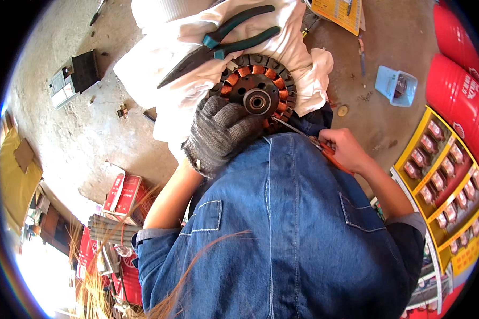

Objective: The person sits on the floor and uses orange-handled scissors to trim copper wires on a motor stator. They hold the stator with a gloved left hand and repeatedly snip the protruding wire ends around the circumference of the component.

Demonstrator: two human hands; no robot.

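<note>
Centrally, stator: a round dark metal motor stator with copper-orange windings and a steel bearing at its hub [258, 87] lies on a white cloth, just above the person's denim-clad chest.
Left hand: the left hand in a grey knitted work glove [218, 133] rests on the stator's lower-left rim, fingers curled over the edge and touching it; the stator lies up and to the right of the palm.
Right hand: the bare right hand [346, 149] is closed around orange-handled scissors [324, 150], whose thin blades point left toward the stator's lower-right edge; whether the tips touch the windings cannot be told.
Pliers: 1 pair of long-nosed pliers with teal and black handles [218, 45] lies loose on the cloth just above the stator, apart from both hands.
Cloth: the white cloth [159, 64] is bunched around the stator on a grey concrete floor [85, 127].
Surroundings: a small pale blue plastic tray [395, 85] sits well right of the stator; yellow display racks of small packets [444, 181] stand at the right edge.
</note>
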